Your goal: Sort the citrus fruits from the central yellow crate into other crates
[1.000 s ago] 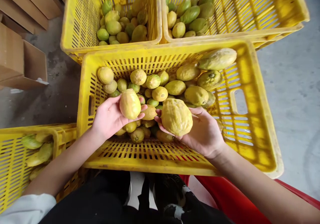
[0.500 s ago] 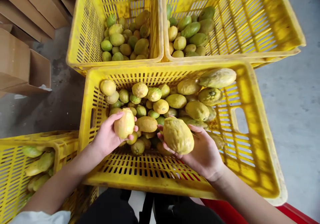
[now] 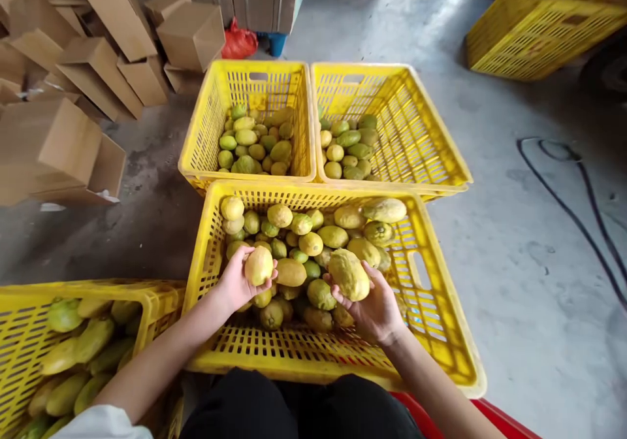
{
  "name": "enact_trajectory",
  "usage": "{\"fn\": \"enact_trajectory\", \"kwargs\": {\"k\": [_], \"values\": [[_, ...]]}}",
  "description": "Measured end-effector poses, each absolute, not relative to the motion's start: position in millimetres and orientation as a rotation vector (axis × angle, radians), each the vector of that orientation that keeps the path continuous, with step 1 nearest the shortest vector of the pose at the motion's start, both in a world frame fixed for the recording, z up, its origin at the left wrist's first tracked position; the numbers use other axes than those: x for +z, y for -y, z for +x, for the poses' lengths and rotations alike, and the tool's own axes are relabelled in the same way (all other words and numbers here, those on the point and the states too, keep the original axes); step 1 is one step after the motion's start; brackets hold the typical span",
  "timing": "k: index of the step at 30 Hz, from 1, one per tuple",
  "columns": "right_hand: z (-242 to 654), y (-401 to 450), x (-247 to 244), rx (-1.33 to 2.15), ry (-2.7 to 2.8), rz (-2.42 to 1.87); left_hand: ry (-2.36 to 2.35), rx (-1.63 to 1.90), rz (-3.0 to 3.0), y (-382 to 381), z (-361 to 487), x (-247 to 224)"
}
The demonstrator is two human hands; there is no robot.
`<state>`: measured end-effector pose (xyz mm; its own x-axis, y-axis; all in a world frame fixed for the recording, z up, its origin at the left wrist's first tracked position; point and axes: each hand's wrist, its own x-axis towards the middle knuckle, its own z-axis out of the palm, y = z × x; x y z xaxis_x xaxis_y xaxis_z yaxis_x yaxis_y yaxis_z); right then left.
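Note:
My left hand [image 3: 235, 287] is closed around a small, smooth, pale yellow papaya [image 3: 258, 266]. A larger, lumpy yellow-green papaya [image 3: 349, 275] rests in the curled fingers of my right hand [image 3: 379, 311]. Both fruits are held apart, above the yellow crate [image 3: 313, 368] directly in front of me. Inside it lie several loose papayas [image 3: 290, 272], round and small toward the left, longer toward the right. The crate's floor is mostly hidden beneath them.
Beyond the near crate stand two yellow crates, left [image 3: 189, 145] and right [image 3: 431, 132], both part-filled with fruit. Another fruit-filled crate [image 3: 19, 292] is at lower left. Cardboard boxes [image 3: 63, 138] crowd the left; a black hose [image 3: 563, 210] lies on the right floor.
The view has pulled back and tilted up, so more floor and boxes show. Both hands still hold their papayas, and the right one's fruit has turned slightly.

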<state>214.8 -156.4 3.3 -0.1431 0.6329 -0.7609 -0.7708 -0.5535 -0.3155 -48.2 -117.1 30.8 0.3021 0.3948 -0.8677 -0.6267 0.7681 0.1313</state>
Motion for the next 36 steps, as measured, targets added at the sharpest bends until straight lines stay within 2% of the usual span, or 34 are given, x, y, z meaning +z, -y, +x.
{"fn": "enact_trajectory", "kwargs": {"k": [12, 21, 27, 36], "values": [[205.3, 164.0, 4.9, 1.955, -0.002, -0.977, -1.084, 0.714, -0.245, 129.1, -39.0, 23.3], [214.1, 172.3, 5.1, 2.070, -0.131, -1.015, -1.134, 0.734, -0.224, 130.4, -37.8, 18.6], [214.9, 169.2, -1.7, 2.163, -0.226, -0.892, -1.142, 0.750, -0.233, 129.7, -39.3, 17.5], [210.9, 165.9, -1.3, 2.070, -0.241, -0.944, -1.159, 0.751, -0.226, 127.8, -38.9, 18.3]]}}
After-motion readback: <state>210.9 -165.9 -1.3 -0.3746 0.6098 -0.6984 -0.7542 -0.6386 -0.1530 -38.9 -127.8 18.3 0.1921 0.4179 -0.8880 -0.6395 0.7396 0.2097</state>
